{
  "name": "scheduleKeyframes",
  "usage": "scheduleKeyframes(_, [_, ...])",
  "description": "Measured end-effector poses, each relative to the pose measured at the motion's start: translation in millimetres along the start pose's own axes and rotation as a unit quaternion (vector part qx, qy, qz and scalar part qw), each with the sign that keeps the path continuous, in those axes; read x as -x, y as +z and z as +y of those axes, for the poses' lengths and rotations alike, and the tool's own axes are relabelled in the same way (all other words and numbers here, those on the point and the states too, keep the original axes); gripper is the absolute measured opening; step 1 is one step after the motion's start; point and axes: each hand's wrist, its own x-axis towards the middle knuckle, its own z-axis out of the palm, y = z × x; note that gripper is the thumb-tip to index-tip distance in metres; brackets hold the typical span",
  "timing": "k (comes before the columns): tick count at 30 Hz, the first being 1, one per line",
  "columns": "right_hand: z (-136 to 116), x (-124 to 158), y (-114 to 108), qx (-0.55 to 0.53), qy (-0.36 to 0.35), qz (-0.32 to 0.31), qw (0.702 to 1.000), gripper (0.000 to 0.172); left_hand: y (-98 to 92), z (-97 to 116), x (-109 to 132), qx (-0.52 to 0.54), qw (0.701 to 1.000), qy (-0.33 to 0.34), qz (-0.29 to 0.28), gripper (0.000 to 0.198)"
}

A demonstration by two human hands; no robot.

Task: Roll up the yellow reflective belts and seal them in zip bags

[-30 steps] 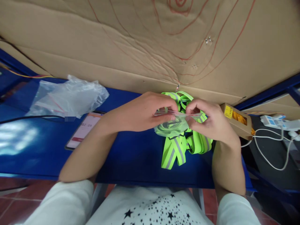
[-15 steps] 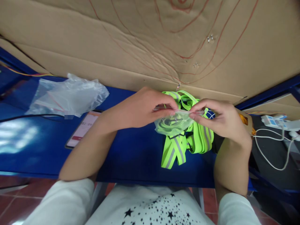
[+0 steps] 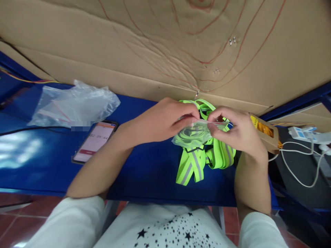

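Holding a small clear bag (image 3: 192,136) up by its top edge, just above a heap of yellow-green straps (image 3: 191,165) on the blue counter (image 3: 150,172). Filled with something coiled and greenish, blurred behind the plastic. Pinching the left part of that edge with the left hand (image 3: 178,117), thumb and forefinger nearly closed together on it. Gripping the right part with the right hand (image 3: 230,129), between thumb and curled fingertips, with a rounded gap showing between thumb and forefinger. Spread out from beneath the bag toward the near side of the counter, in flat lengths with grey stripes. Just beside the right hand, next to a cardboard box (image 3: 267,137) with a yellow label; farther right, near white cables (image 3: 294,151). Well to the left, past a lit phone (image 3: 96,141), as far as crumpled plastic bags (image 3: 74,106). Behind everything, up against a cardboard sheet (image 3: 124,58) with red curved lines.
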Motion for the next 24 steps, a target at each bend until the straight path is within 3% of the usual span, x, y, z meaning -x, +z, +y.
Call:
scheduleKeyframes(13, [0.7,-0.6,6.5,0.001,-0.005,0.017,1.000,0.008,-7.7,-4.3,2.0,0.020,0.998,-0.046,-0.027,0.017])
scheduleKeyframes(18, [0.5,1.1,2.8,-0.005,0.003,0.015,1.000,0.008,-10.7,-4.5,2.7,0.052,0.996,-0.070,-0.006,0.015])
scheduleKeyframes(24, [-1.5,2.7,0.1,0.016,0.001,-0.013,1.000,0.004,-9.8,-5.8,2.7,0.058,0.997,-0.050,-0.002,0.014])
